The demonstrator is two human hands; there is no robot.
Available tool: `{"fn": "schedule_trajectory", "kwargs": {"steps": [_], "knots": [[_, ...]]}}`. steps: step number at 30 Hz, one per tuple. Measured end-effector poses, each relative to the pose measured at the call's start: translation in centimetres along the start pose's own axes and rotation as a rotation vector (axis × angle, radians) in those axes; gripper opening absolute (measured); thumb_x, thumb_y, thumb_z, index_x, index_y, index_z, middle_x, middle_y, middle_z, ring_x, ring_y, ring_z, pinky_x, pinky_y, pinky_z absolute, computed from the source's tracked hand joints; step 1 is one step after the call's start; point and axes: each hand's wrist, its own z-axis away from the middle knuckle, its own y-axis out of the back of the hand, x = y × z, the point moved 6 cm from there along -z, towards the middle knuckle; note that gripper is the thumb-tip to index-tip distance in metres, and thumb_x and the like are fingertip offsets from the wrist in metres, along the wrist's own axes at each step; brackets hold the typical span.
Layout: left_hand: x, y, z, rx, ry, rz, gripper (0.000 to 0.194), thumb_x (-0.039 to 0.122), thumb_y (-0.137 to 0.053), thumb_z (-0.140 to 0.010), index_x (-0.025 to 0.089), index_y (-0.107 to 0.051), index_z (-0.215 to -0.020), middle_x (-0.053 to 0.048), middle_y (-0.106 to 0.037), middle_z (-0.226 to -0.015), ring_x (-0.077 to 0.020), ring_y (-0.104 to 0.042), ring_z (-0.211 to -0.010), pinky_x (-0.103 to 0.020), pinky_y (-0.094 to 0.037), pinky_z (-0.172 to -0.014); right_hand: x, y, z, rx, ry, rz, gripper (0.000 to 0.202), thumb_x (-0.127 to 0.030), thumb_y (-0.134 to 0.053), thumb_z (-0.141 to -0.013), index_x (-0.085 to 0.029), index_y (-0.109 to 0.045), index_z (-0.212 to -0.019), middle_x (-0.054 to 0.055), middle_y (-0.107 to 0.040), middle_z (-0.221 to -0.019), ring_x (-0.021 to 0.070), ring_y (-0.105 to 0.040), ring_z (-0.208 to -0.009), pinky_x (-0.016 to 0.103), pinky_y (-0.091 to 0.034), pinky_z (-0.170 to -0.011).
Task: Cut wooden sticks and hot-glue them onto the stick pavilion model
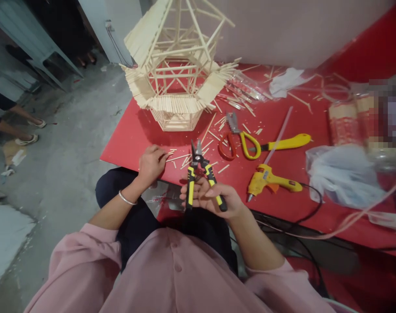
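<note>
My right hand [228,198] holds cutting pliers [197,163] with black-and-yellow handles, palm up. The handles are spread and the jaws slightly apart, pointing away from me. At the near table edge my left hand [152,164] is closed, fingertips together on a thin wooden stick [178,157] among short cut pieces; part of the grip is hidden. Beyond both hands stands a tiered wooden stick model [174,104], its lower roof covered with sticks and its upper frame partly open.
On the red table [122,134] lie scissors [239,141] with red and yellow handles, a yellow utility knife [289,142] and a yellow glue gun [269,180] with a cord. Plastic bags [344,174] and bundled sticks [343,124] stand at right. Another person's feet [31,132] show at left.
</note>
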Motion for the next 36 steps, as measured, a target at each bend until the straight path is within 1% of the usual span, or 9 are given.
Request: {"fn": "schedule_trajectory", "kwargs": {"steps": [3,6,10,13,17,24,31,36], "knots": [[0.2,-0.4,0.2,0.051,-0.055,0.002,0.017,0.025,-0.059,-0.091,0.018,-0.072,-0.082,-0.007,-0.065,-0.083,-0.0206,-0.059,-0.080,-0.032,-0.047,-0.071,-1.4,1.1,-0.3,0.021,0.062,0.062,0.057,-0.021,-0.054,-0.058,-0.020,-0.062,-0.115,0.010,-0.071,-0.115,0.0291,-0.062,-0.117,0.055,-0.044,-0.104],[0.3,-0.7,0.4,0.064,-0.095,-0.007,0.020,0.026,-0.055,-0.094,0.018,-0.070,-0.083,-0.008,-0.063,-0.082,-0.0209,-0.057,-0.079,-0.034,-0.046,-0.072,-2.5,2.4,-1.1,0.075,0.135,0.032,0.059,-0.022,-0.053,-0.057,-0.021,-0.062,-0.116,0.009,-0.072,-0.110,0.0283,-0.063,-0.116,0.055,-0.043,-0.105],[0.5,-0.7,0.5,0.079,-0.110,0.000,0.021,0.026,-0.055,-0.094,0.018,-0.069,-0.082,-0.008,-0.063,-0.081,-0.0204,-0.056,-0.078,-0.035,-0.045,-0.073,-2.5,3.4,-1.9,0.144,0.179,-0.039,0.061,-0.018,-0.054,-0.058,-0.023,-0.060,-0.119,0.005,-0.073,-0.108,0.0246,-0.067,-0.108,0.054,-0.041,-0.109],[0.6,-0.5,0.5,0.104,-0.106,0.008,0.021,0.026,-0.056,-0.094,0.018,-0.070,-0.080,-0.007,-0.062,-0.079,-0.0198,-0.056,-0.076,-0.035,-0.045,-0.071,-2.3,3.4,-2.1,0.136,0.191,-0.068,0.063,-0.016,-0.054,-0.058,-0.022,-0.059,-0.121,0.006,-0.073,-0.110,0.0245,-0.068,-0.106,0.055,-0.041,-0.109],[0.5,-0.5,0.5,0.093,-0.086,0.003,0.022,0.028,-0.056,-0.094,0.018,-0.071,-0.081,-0.006,-0.063,-0.080,-0.0193,-0.055,-0.075,-0.034,-0.045,-0.070,-2.1,3.4,-2.0,0.132,0.203,-0.073,0.064,-0.015,-0.053,-0.059,-0.022,-0.059,-0.123,0.007,-0.073,-0.111,0.0251,-0.067,-0.108,0.056,-0.041,-0.109],[0.4,-0.7,0.3,0.071,-0.053,0.019,0.024,0.031,-0.057,-0.094,0.019,-0.071,-0.080,-0.007,-0.063,-0.081,-0.0200,-0.055,-0.077,-0.035,-0.044,-0.072,-2.0,3.5,-1.9,0.134,0.193,-0.061,0.055,-0.016,-0.055,-0.058,-0.022,-0.062,-0.112,0.006,-0.073,-0.109,0.0248,-0.068,-0.105,0.054,-0.041,-0.109],[0.2,-0.7,0.2,0.079,-0.034,0.043,0.021,0.031,-0.060,-0.093,0.020,-0.072,-0.079,-0.005,-0.065,-0.079,-0.0191,-0.057,-0.076,-0.034,-0.045,-0.071,-2.0,3.4,-1.9,0.153,0.189,-0.030,0.054,-0.017,-0.055,-0.057,-0.022,-0.062,-0.111,0.007,-0.072,-0.113,0.0255,-0.067,-0.106,0.055,-0.041,-0.108],[0.1,-0.6,0.3,0.083,-0.024,0.065,0.019,0.033,-0.064,-0.090,0.020,-0.071,-0.078,-0.005,-0.064,-0.078,-0.0192,-0.057,-0.076,-0.035,-0.046,-0.072,-2.0,3.5,-1.9,0.157,0.186,-0.031,0.057,-0.017,-0.055,-0.057,-0.022,-0.061,-0.114,0.006,-0.072,-0.113,0.0257,-0.067,-0.105,0.055,-0.040,-0.109]]}}
